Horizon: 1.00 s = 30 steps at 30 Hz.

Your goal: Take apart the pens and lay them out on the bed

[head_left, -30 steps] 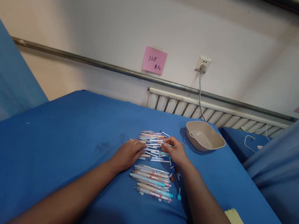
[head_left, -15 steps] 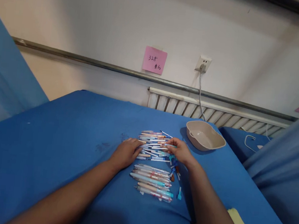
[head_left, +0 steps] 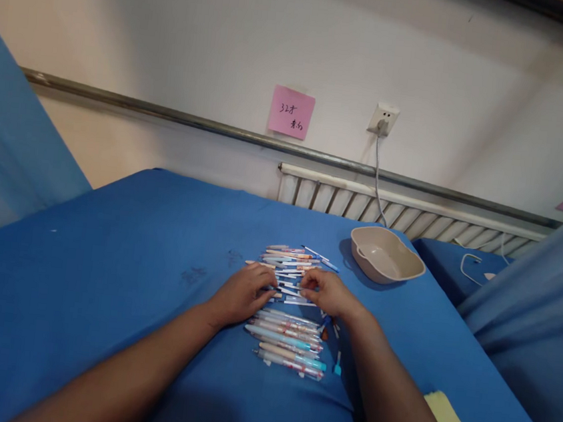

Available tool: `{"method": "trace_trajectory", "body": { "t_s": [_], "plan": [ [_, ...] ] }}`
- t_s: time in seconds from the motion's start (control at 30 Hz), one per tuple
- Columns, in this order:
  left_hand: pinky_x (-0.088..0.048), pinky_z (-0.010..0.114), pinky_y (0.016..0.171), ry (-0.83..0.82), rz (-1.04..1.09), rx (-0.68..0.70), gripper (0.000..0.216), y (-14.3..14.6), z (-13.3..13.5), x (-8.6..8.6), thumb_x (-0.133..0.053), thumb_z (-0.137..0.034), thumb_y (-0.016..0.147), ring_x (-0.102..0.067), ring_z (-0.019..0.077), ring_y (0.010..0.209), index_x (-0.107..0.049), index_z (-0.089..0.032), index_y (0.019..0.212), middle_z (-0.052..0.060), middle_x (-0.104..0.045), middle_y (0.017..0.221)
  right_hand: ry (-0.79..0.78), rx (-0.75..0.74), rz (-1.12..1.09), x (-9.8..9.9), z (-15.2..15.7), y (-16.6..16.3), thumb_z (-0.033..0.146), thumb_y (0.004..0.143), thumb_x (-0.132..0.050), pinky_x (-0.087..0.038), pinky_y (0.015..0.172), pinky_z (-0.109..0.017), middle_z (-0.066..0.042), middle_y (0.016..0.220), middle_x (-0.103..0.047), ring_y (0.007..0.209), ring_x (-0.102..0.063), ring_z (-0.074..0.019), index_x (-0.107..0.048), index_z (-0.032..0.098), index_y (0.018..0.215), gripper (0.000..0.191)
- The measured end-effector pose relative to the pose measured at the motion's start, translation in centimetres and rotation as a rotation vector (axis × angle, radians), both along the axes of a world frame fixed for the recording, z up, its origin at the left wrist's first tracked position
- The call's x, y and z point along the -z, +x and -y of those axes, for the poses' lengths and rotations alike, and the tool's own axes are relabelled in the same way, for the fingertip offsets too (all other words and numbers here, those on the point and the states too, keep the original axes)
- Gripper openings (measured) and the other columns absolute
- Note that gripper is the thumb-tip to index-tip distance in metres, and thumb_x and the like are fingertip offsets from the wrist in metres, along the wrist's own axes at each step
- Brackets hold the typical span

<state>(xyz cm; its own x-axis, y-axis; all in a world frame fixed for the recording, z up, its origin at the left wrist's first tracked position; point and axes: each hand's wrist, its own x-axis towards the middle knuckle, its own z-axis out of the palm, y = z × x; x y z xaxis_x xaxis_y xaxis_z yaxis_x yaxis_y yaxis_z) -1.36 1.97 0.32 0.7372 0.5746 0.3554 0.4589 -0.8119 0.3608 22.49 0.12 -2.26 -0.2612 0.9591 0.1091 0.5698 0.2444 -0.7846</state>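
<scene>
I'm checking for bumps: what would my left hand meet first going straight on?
Probably the thin, straight white sticks, seemingly plastic, just ahead of your left hand, though depth is unclear.

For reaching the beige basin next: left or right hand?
Right hand, I'd say: it's nearer the beige basin, at the right end of the far row of pens. The left hand is at the row's left end and would likely have to cross the right.

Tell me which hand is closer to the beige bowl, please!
Right. The right hand is to the left of the beige bowl, a bit toward the person; the left hand is farther left.
</scene>
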Motion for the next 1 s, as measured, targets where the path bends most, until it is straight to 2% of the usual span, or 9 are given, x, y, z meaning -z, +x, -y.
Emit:
{"method": "trace_trajectory", "body": {
  "t_s": [0.13, 0.23, 0.33, 0.43, 0.6, 0.67, 0.83, 1.0],
  "plan": [
    [-0.041, 0.036, 0.087, -0.005, -0.003, 0.011, 0.012, 0.3, 0.2, -0.1, -0.048, -0.023, 0.087, -0.054, 0.0207, 0.094, -0.06, -0.02, 0.09, 0.006, -0.062, 0.093, -0.04, -0.2, 0.225, -1.3, 1.5, -2.2, 0.014, 0.067, -0.061, -0.033, 0.051, -0.021, 0.002, 0.065, -0.062, 0.056, -0.052, -0.0119, -0.063, 0.021, 0.078, 0.013],
    [-0.041, 0.035, 0.088, -0.006, 0.011, -0.008, 0.012, 0.2, 0.1, 0.0, -0.047, -0.019, 0.086, -0.054, 0.0202, 0.095, -0.058, -0.019, 0.09, 0.006, -0.062, 0.094, 0.031, -0.214, 0.418, -2.2, 2.5, -3.6, 0.01, 0.064, -0.059, -0.027, 0.05, -0.023, 0.001, 0.067, -0.064, 0.057, -0.051, -0.0129, -0.064, 0.022, 0.076, 0.018],
    [-0.042, 0.034, 0.087, -0.015, 0.025, -0.004, 0.013, 0.1, 0.0, 0.0, -0.046, -0.016, 0.085, -0.055, 0.0192, 0.093, -0.058, -0.02, 0.088, 0.005, -0.062, 0.093, 0.101, -0.197, 0.492, -2.4, 2.8, -4.0, 0.009, 0.063, -0.058, -0.026, 0.052, -0.024, -0.001, 0.071, -0.065, 0.062, -0.053, -0.0152, -0.064, 0.021, 0.074, 0.018],
    [-0.042, 0.033, 0.086, -0.031, 0.054, -0.009, 0.012, 0.1, 0.1, 0.0, -0.047, -0.018, 0.085, -0.055, 0.0191, 0.093, -0.058, -0.019, 0.091, 0.005, -0.062, 0.094, 0.036, -0.175, 0.372, -1.8, 2.4, -3.6, 0.009, 0.063, -0.058, -0.029, 0.052, -0.023, 0.0, 0.067, -0.062, 0.059, -0.051, -0.0135, -0.061, 0.02, 0.076, 0.017],
    [-0.043, 0.033, 0.087, -0.078, 0.086, 0.01, 0.02, 0.1, 0.5, -0.4, -0.051, -0.027, 0.086, -0.055, 0.0202, 0.096, -0.057, -0.019, 0.102, 0.007, -0.063, 0.1, -0.22, -0.191, -0.199, -0.6, 1.0, -2.4, 0.023, 0.074, -0.059, -0.039, 0.055, -0.021, 0.004, 0.062, -0.055, 0.057, -0.05, -0.0107, -0.057, 0.018, 0.08, 0.007],
    [-0.043, 0.033, 0.084, -0.087, 0.075, 0.023, 0.019, 0.2, 0.6, -0.5, -0.05, -0.029, 0.087, -0.056, 0.0203, 0.093, -0.059, -0.019, 0.1, 0.007, -0.063, 0.097, -0.257, -0.194, -0.321, -0.5, 0.7, -2.2, 0.032, 0.075, -0.061, -0.04, 0.056, -0.022, 0.004, 0.062, -0.054, 0.057, -0.051, -0.0107, -0.057, 0.018, 0.079, 0.015],
    [-0.043, 0.032, 0.078, -0.059, 0.052, -0.021, 0.02, 0.2, 0.1, -0.2, -0.045, -0.032, 0.09, -0.056, 0.0196, 0.087, -0.059, -0.018, 0.095, 0.007, -0.063, 0.091, -0.296, -0.138, -0.362, -0.6, 0.5, -1.7, 0.044, 0.075, -0.062, -0.037, 0.048, -0.021, 0.005, 0.06, -0.053, 0.049, -0.048, -0.0085, -0.056, 0.018, 0.073, 0.027],
    [-0.043, 0.031, 0.077, -0.047, -0.007, -0.058, 0.032, 0.0, -0.4, 0.0, -0.036, -0.035, 0.094, -0.056, 0.0182, 0.08, -0.062, -0.018, 0.082, 0.004, -0.063, 0.081, -0.213, -0.076, -0.36, -0.3, 0.2, -1.6, 0.045, 0.071, -0.066, -0.035, 0.049, -0.02, 0.005, 0.056, -0.052, 0.05, -0.044, -0.0079, -0.057, 0.018, 0.07, 0.029]
  ]
}}
